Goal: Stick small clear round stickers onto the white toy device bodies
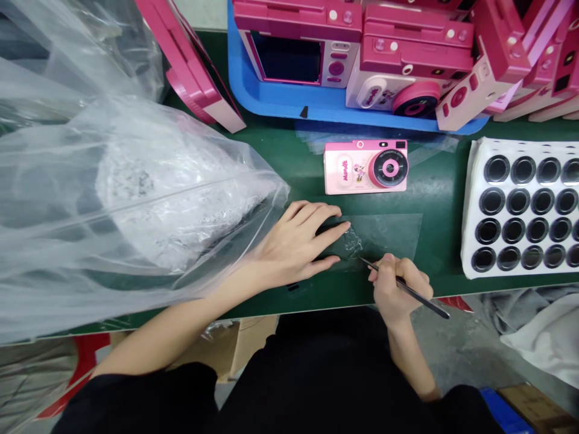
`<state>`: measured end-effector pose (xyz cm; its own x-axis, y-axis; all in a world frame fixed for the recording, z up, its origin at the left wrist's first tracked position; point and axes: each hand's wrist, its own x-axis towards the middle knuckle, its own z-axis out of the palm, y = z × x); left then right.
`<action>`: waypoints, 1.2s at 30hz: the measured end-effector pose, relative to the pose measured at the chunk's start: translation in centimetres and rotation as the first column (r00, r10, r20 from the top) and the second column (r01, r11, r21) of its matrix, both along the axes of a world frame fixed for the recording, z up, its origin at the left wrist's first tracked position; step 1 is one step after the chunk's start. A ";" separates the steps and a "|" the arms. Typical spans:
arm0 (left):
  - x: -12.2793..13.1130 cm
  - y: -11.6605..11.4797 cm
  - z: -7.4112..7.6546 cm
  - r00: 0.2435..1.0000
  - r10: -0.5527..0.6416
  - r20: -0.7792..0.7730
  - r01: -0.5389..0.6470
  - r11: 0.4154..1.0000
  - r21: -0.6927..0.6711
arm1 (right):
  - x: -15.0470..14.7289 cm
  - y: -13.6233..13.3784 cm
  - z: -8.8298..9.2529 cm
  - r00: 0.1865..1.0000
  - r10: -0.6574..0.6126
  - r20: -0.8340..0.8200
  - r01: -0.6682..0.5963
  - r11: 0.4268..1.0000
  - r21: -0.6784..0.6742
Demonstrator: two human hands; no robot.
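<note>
My right hand (pixel 400 288) grips dark tweezers (pixel 420 297), their tip pointing left at a cluster of small clear pieces (pixel 353 242). These pieces lie on a clear plastic sheet (pixel 398 232) on the green table. My left hand (pixel 303 244) rests palm down with its fingers spread, the fingertips at the left side of the clear pieces. Just beyond the sheet lies a pink toy camera (pixel 357 172) with a round black lens, facing up. Whether the tweezers hold any piece is too small to tell.
A blue tray (pixel 280 102) at the back holds several pink cameras. A large clear plastic bag (pixel 181 181) of small clear parts covers the left side. On the right sits a white sheet (pixel 473 211) with rows of black round discs. Another pink piece (pixel 194 66) leans behind the bag.
</note>
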<state>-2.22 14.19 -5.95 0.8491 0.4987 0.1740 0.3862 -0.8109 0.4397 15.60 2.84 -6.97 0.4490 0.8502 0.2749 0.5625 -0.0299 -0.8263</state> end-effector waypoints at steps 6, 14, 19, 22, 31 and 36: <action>0.0 0.0 0.0 1.000 -0.001 -0.009 0.001 1.000 -0.013 | -0.1 0.0 -0.1 1.000 -0.023 -0.014 0.022 0.999 -0.029; -0.1 0.0 0.1 1.000 -0.001 -0.019 0.001 1.000 -0.016 | 0.1 -0.1 -0.1 1.000 -0.024 0.003 0.025 0.999 -0.045; -0.1 0.0 0.1 1.000 -0.001 -0.017 0.001 1.000 -0.010 | 0.1 -0.1 -0.2 1.000 -0.012 -0.025 0.012 0.999 -0.037; -0.1 0.1 0.1 1.000 -0.004 -0.026 0.003 1.000 -0.011 | 0.1 -0.1 -0.1 0.998 -0.023 -0.062 0.023 1.000 -0.013; 0.0 -0.1 -0.3 1.000 0.011 0.003 -0.011 1.000 -0.004 | 1.2 1.5 0.2 0.978 -0.063 -0.198 0.065 0.998 0.002; 0.0 0.0 -0.3 1.000 0.010 0.005 -0.010 1.000 -0.016 | 1.8 2.4 0.0 0.987 0.063 -0.149 -0.060 0.998 0.020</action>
